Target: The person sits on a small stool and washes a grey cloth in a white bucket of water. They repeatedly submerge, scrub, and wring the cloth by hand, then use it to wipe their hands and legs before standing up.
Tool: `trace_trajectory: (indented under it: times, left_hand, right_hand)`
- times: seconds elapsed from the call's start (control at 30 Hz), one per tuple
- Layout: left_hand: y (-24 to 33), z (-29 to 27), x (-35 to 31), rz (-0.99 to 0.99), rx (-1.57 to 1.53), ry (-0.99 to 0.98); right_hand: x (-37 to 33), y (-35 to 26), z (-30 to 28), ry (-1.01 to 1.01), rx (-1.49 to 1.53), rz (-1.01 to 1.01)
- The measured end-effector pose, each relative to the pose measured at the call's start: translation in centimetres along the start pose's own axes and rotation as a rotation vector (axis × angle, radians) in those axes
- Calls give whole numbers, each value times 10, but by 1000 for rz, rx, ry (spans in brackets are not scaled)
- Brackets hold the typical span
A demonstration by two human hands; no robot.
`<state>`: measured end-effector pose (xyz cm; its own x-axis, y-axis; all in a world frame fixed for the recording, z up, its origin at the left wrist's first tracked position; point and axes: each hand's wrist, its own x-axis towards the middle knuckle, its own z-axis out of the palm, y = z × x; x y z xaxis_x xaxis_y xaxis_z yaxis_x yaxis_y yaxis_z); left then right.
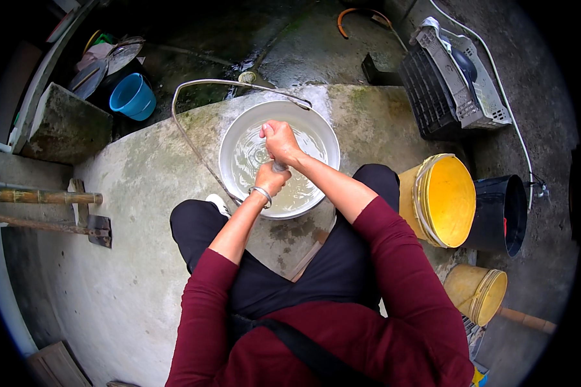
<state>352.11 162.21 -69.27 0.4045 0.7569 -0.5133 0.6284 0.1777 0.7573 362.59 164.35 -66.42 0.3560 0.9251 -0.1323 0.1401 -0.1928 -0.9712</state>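
Observation:
Both my fists are over a round silver metal pail [331, 169] of slightly cloudy water, which stands between my knees. Uppermost is my right hand [279, 139], closed, with the thumb side up. Just below and nearer to me, my left hand [272, 178] is closed too, a silver bangle [261, 193] on its wrist. A small bit of a grey, cloth-like thing [279, 166] shows between the two fists; the fingers hide the rest. Ripples spread in the water beside the hands. The pail's thin curved handle [182, 131] leans out to the left.
At right stand a yellow bucket [450, 201], a black bucket [514, 216] and a smaller yellow bucket [490, 297]. Stacked plastic crates [442, 84] are farther back. A blue bucket [133, 97] sits far left, beyond a concrete block [64, 122]. Wooden-handled tools [45, 195] lie at left.

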Motion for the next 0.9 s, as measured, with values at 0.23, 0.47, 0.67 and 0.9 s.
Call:
trace_trajectory:
  times: [0.23, 0.47, 0.67, 0.9]
  left_hand:
    - [17, 1, -14, 378, 368, 292]
    - [37, -17, -27, 152, -684, -227]
    - [55, -35, -50, 119, -1525, -1005]
    - [59, -17, -69, 150, -1756, -1309]
  right_hand:
    - [20, 10, -8, 186, 452, 368]
    - [25, -14, -41, -256, 917, 348]
    - [15, -43, -57, -668, 1033, 21]
    - [-9, -83, -51, -1051, 1286, -184]
